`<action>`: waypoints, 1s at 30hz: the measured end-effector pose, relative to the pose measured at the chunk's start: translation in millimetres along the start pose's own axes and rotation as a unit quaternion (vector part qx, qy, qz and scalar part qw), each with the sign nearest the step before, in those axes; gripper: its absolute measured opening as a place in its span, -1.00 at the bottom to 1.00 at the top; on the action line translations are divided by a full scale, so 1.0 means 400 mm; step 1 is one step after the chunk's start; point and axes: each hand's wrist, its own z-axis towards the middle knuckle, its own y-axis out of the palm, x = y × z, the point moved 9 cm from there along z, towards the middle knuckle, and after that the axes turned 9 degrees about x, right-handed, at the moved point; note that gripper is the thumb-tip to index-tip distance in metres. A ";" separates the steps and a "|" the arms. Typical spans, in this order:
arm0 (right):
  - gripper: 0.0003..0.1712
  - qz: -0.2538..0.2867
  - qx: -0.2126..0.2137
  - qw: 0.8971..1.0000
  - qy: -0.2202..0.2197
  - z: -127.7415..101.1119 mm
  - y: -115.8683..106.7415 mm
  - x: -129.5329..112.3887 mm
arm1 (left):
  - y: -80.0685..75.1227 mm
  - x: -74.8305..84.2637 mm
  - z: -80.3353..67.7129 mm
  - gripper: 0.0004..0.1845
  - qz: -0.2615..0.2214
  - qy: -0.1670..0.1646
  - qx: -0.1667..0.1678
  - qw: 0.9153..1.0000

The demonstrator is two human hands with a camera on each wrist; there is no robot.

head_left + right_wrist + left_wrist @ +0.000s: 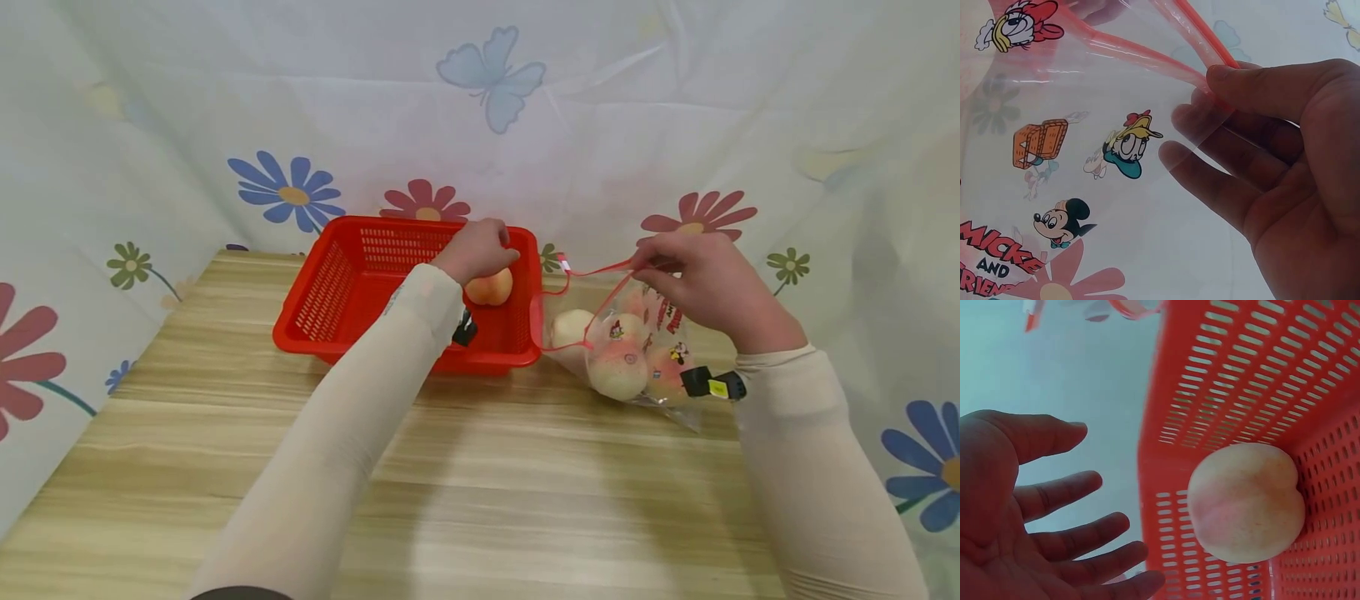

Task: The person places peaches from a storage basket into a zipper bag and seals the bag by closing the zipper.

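Observation:
A peach point(491, 287) lies in the right end of the red basket point(337, 346); the left wrist view shows the same peach point(1246, 503) against the slotted wall. Above it hovers my left hand point(480, 250), its fingers spread and apart from the fruit in the left wrist view. My right hand point(697, 275) pinches the red-edged rim of a clear plastic bag point(667, 312) between thumb and fingers. Several peaches point(618, 371) sit inside the bag, which leans close to the basket's right side. Cartoon prints cover the film in the right wrist view.
The basket and bag stand on a wood-grain table point(525, 483). Behind them hangs a white curtain point(360, 108) with flower and butterfly prints, reaching down to the table's back edge. A red drawstring loop point(555, 292) touches the basket's right rim.

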 end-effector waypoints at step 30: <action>-0.82 0.003 0.000 1.000 0.010 -0.012 0.000 -0.002 | 0.107 -0.118 0.068 -0.18 -0.060 -0.058 -0.048 0.995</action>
